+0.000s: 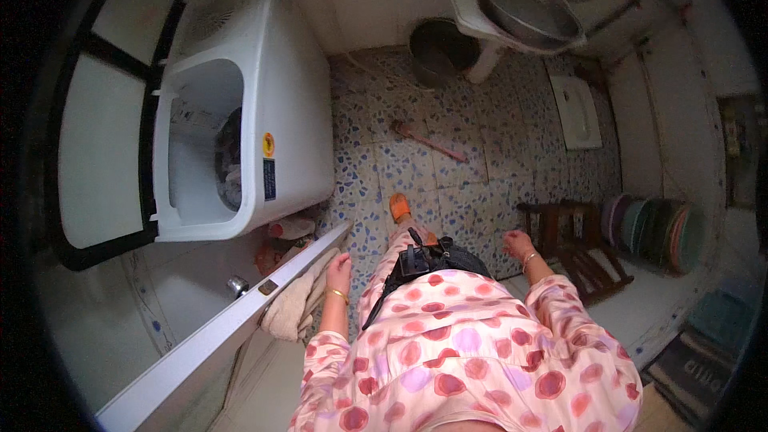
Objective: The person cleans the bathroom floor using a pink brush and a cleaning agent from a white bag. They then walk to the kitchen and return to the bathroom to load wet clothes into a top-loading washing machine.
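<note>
My left hand (pixel 338 274), with a gold bangle at its wrist, hangs low beside a beige cloth (pixel 292 308) at the door's edge. Its fingers point down and mostly hide from view, so I cannot tell whether it touches the cloth. My right hand (pixel 518 246) is held out at my side with its fingers loosely bent and apart, nothing in them. Close to it stands a dark brown wooden stool or rack (pixel 572 248). A white top-loading washing machine (pixel 292 120) stands ahead on the left, lid raised, with dark laundry (pixel 230 160) in the drum.
The white-edged door (pixel 232 316) slants across the lower left. A pink-handled brush (pixel 432 144) lies on the speckled tile floor (pixel 368 168). Ahead are a dark bucket (pixel 444 48) and a washbasin holding a metal basin (pixel 528 12). Colored basins (pixel 652 232) lean at right, near a squat toilet (pixel 576 112).
</note>
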The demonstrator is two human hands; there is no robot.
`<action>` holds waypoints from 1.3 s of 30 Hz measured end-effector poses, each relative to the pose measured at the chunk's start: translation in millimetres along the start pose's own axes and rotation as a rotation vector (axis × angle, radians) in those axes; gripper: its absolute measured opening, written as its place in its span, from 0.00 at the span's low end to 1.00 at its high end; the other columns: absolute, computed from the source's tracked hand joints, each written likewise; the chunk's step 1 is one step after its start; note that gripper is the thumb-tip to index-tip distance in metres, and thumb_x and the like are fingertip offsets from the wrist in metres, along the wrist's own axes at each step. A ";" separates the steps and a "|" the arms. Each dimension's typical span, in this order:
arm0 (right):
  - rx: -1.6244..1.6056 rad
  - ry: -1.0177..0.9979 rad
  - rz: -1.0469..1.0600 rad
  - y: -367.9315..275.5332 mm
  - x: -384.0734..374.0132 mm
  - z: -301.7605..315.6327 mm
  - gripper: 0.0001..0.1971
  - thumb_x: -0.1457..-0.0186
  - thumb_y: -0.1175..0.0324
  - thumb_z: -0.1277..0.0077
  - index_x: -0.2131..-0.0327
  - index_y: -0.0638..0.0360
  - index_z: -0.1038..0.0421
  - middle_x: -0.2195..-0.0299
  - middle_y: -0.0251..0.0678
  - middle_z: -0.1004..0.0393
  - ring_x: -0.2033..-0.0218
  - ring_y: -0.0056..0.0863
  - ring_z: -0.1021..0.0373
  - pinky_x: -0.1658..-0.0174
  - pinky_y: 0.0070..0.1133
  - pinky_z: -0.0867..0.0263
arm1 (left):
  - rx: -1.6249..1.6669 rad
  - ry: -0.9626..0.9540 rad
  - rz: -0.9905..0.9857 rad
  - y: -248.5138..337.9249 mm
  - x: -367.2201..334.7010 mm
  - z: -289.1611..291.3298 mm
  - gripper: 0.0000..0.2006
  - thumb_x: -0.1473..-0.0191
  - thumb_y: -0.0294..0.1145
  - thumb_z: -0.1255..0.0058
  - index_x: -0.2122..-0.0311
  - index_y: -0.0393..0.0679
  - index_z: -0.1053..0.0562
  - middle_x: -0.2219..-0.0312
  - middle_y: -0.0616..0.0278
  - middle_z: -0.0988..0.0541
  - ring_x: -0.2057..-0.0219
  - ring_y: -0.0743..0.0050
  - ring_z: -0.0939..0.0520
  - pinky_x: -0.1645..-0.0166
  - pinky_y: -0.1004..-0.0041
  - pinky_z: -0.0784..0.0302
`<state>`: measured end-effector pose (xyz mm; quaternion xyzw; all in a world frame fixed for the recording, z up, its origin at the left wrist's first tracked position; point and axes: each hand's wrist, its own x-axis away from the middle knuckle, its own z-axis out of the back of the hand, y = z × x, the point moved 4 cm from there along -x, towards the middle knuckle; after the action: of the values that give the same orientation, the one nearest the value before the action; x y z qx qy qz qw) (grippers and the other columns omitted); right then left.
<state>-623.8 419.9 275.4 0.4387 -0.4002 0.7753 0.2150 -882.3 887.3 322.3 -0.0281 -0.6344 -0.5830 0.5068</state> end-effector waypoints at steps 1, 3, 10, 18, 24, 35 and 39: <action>-0.009 0.004 -0.014 -7.4 -3.2 3.1 0.08 0.54 0.67 0.55 0.68 0.56 0.33 0.80 0.32 0.30 0.81 0.23 0.31 0.83 0.18 0.39 | 0.001 0.002 -0.020 15.1 -9.4 -4.9 0.11 0.51 0.33 0.54 0.62 0.43 0.29 0.73 0.70 0.27 0.76 0.85 0.30 0.75 0.83 0.33; 0.030 0.012 -0.006 -39.5 -12.2 5.4 0.09 0.54 0.67 0.54 0.67 0.56 0.33 0.80 0.32 0.31 0.82 0.24 0.32 0.83 0.19 0.38 | 0.036 0.064 -0.025 53.9 -20.7 -10.8 0.10 0.52 0.33 0.53 0.63 0.42 0.29 0.75 0.70 0.27 0.77 0.87 0.31 0.75 0.84 0.33; -0.038 0.027 0.043 -170.2 -29.2 -6.3 0.11 0.52 0.67 0.54 0.62 0.54 0.36 0.79 0.31 0.31 0.81 0.26 0.31 0.81 0.21 0.38 | 0.089 0.113 -0.130 120.4 -65.8 -3.4 0.11 0.52 0.31 0.52 0.62 0.41 0.30 0.70 0.66 0.25 0.68 0.82 0.27 0.63 0.80 0.31; 0.234 -0.208 -0.028 -261.7 -113.3 -16.9 0.07 0.51 0.68 0.56 0.67 0.56 0.36 0.79 0.32 0.31 0.82 0.26 0.32 0.81 0.22 0.37 | 0.123 0.397 -0.304 178.3 -66.3 12.0 0.10 0.51 0.28 0.55 0.61 0.40 0.31 0.67 0.64 0.26 0.66 0.81 0.27 0.59 0.81 0.33; 0.260 -0.401 0.233 -378.0 -222.2 -11.6 0.06 0.51 0.70 0.57 0.68 0.58 0.37 0.82 0.33 0.33 0.85 0.26 0.35 0.84 0.22 0.40 | 0.197 0.698 -0.392 231.5 -45.8 23.4 0.09 0.50 0.24 0.57 0.61 0.39 0.32 0.66 0.62 0.26 0.64 0.78 0.26 0.58 0.78 0.32; 0.509 -0.396 0.388 -507.5 -205.2 -113.2 0.11 0.50 0.71 0.57 0.62 0.59 0.37 0.79 0.33 0.32 0.82 0.25 0.35 0.82 0.20 0.41 | -0.351 1.293 -0.496 259.3 -14.1 108.3 0.15 0.60 0.20 0.57 0.62 0.41 0.31 0.62 0.53 0.31 0.56 0.54 0.34 0.50 0.61 0.42; 0.260 -0.443 0.379 -541.6 -198.6 -159.1 0.11 0.50 0.72 0.57 0.61 0.60 0.35 0.75 0.35 0.30 0.76 0.25 0.33 0.76 0.20 0.38 | -0.458 1.349 -0.486 258.3 -26.4 137.9 0.17 0.60 0.22 0.55 0.60 0.41 0.33 0.60 0.54 0.31 0.53 0.52 0.37 0.47 0.59 0.47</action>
<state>-230.1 870.3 293.1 0.5384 -0.4094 0.7318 -0.0835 -791.8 1090.2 514.9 0.3713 -0.0375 -0.6866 0.6239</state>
